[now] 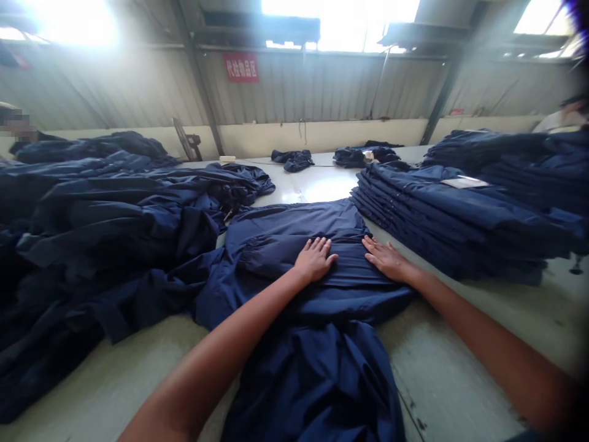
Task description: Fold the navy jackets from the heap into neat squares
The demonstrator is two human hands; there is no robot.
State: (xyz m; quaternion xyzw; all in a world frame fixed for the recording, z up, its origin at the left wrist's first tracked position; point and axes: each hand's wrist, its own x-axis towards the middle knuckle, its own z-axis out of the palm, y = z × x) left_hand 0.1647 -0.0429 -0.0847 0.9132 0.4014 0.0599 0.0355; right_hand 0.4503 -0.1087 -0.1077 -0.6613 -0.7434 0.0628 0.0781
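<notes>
A dark blue garment (285,224) lies spread on the table in front of me, its lower part bunched toward my body. My left hand (315,259) rests palm down near its middle, fingers stretched out. At the garment's right side, my right hand (385,258) also lies flat on the cloth with its fingers extended. Neither hand grips anything. A gathered, elastic-looking seam runs across the fabric beside my left hand. Whether the piece is a jacket or trousers I cannot tell.
Loose dark blue garments (115,227) heap up on the left. To the right stands a neat stack of folded garments (414,209) with a white paper (464,182) on top. Small cloth bundles (294,161) lie at the back of the table (317,184). Other people are partly visible at both sides.
</notes>
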